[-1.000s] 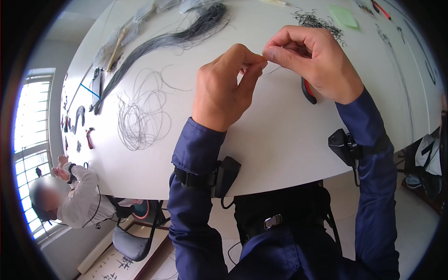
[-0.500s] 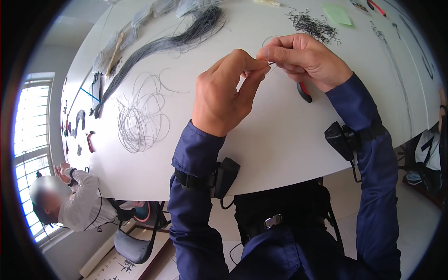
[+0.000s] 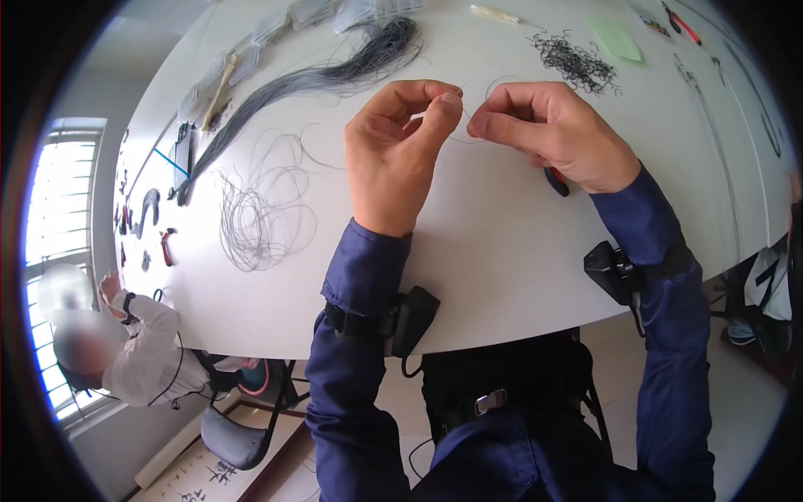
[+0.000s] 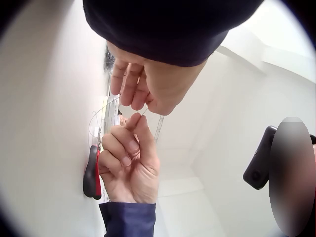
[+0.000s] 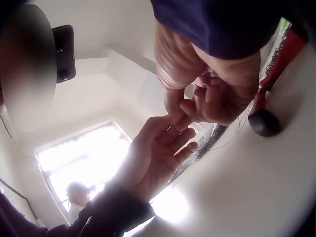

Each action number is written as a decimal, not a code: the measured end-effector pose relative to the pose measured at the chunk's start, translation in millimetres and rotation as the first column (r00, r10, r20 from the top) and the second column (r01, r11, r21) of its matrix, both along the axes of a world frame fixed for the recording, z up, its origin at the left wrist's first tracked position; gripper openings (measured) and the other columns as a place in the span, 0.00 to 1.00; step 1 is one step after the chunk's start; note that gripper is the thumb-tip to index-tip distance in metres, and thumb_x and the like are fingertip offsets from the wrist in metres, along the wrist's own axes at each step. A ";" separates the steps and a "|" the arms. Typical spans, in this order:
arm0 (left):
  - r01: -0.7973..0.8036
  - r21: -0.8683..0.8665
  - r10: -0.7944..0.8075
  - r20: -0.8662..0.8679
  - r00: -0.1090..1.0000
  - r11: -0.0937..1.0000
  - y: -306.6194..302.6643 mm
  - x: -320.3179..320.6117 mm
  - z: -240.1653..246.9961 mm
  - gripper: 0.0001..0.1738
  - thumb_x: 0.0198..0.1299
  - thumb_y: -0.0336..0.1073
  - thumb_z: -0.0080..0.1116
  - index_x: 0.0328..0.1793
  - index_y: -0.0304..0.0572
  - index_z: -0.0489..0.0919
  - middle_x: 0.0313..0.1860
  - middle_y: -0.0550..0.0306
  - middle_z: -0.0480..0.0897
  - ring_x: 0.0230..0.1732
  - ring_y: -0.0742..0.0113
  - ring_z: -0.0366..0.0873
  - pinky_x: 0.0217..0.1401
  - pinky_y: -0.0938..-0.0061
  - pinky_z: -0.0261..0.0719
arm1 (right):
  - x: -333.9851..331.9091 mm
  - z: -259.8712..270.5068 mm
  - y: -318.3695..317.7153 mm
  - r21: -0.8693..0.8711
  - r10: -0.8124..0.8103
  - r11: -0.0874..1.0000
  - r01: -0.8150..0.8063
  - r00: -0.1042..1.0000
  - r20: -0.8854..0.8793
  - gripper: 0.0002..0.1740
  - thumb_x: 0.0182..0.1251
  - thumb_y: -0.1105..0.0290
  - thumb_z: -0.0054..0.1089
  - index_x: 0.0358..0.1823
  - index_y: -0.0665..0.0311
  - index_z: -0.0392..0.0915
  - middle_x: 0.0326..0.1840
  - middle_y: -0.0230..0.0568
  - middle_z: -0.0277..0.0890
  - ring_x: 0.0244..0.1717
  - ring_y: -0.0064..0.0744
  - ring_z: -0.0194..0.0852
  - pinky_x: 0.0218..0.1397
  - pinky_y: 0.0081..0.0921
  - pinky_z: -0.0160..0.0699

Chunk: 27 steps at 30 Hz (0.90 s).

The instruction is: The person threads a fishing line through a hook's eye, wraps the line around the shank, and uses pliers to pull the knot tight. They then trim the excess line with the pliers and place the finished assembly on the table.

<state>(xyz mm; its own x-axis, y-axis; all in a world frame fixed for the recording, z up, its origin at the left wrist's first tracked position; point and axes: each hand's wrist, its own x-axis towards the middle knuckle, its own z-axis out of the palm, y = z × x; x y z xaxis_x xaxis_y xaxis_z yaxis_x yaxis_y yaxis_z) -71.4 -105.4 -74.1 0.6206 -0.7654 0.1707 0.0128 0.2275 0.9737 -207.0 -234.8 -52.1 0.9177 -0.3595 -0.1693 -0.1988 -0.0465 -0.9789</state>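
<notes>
The left hand pinches a thin wire between thumb and fingertips, its other fingers loosely bent; the right hand pinches the same fine strand just beside it, fingers curled; the wire bows in a loose loop near both hands, above the tabletop; red-and-black pliers lie near the right hand; a loose tangle of wire and a long dark bundle lie on the left hand's side; a pile of small dark hooks lies beside a green paper.
</notes>
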 end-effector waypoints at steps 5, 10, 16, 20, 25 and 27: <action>0.114 -0.156 -0.164 -0.363 0.917 0.981 -0.6 6.4 -6.3 0.07 0.64 0.31 0.62 0.44 0.35 0.82 0.47 0.55 0.82 0.44 0.69 0.78 0.57 0.72 0.74 | 5.2 -8.9 12.7 -0.166 0.056 0.986 -0.036 0.992 0.118 0.16 0.71 0.61 0.62 0.45 0.70 0.82 0.30 0.29 0.76 0.30 0.16 0.67 0.34 0.19 0.68; 0.076 -0.143 -0.138 -0.496 0.857 0.987 0.8 10.5 -5.8 0.06 0.65 0.33 0.59 0.43 0.39 0.82 0.45 0.57 0.82 0.46 0.69 0.77 0.55 0.70 0.74 | 2.2 -1.1 17.4 -0.221 0.164 0.964 -0.148 0.985 0.057 0.15 0.76 0.63 0.55 0.40 0.70 0.80 0.32 0.31 0.77 0.35 0.18 0.69 0.41 0.20 0.70; 0.028 -0.128 -0.094 -0.547 0.832 0.991 6.9 31.5 -11.9 0.07 0.66 0.35 0.58 0.44 0.39 0.78 0.44 0.57 0.80 0.47 0.65 0.75 0.56 0.67 0.74 | -10.9 28.0 32.8 -0.352 0.032 0.936 0.013 0.992 0.121 0.22 0.77 0.57 0.50 0.30 0.69 0.72 0.23 0.29 0.66 0.28 0.21 0.63 0.36 0.23 0.67; 0.025 -0.106 -0.080 -0.555 0.828 0.994 11.2 39.0 -10.6 0.07 0.66 0.34 0.57 0.43 0.39 0.77 0.42 0.55 0.79 0.46 0.64 0.75 0.55 0.66 0.74 | -10.9 18.4 31.5 -0.061 -0.106 0.990 0.130 0.946 0.307 0.24 0.78 0.54 0.48 0.25 0.62 0.65 0.20 0.24 0.52 0.23 0.17 0.52 0.29 0.19 0.59; 0.098 -0.104 -0.141 -0.607 0.782 0.990 13.6 42.2 -7.2 0.07 0.64 0.33 0.58 0.41 0.37 0.77 0.40 0.54 0.78 0.44 0.63 0.75 0.51 0.66 0.75 | -21.4 31.7 21.6 0.104 -0.336 0.941 0.323 0.931 0.145 0.22 0.77 0.56 0.49 0.24 0.54 0.56 0.18 0.21 0.45 0.20 0.14 0.35 0.21 0.19 0.36; 0.143 -0.098 -0.172 -0.629 0.758 0.985 15.0 43.8 -6.2 0.07 0.63 0.33 0.58 0.40 0.37 0.77 0.40 0.54 0.78 0.43 0.63 0.75 0.50 0.66 0.75 | -24.0 31.5 13.5 0.158 -0.395 0.914 0.374 0.910 0.126 0.22 0.77 0.56 0.50 0.24 0.53 0.55 0.18 0.21 0.45 0.20 0.14 0.35 0.21 0.19 0.36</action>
<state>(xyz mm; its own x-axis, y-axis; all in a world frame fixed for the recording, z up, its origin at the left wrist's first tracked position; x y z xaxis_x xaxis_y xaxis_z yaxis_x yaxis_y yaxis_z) -27.7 -90.4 -80.3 0.4697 -0.8635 -0.1838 0.6615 0.2064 0.7210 -231.0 -221.3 -20.7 0.7306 -0.6745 -0.1064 -0.0242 0.1301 -0.9912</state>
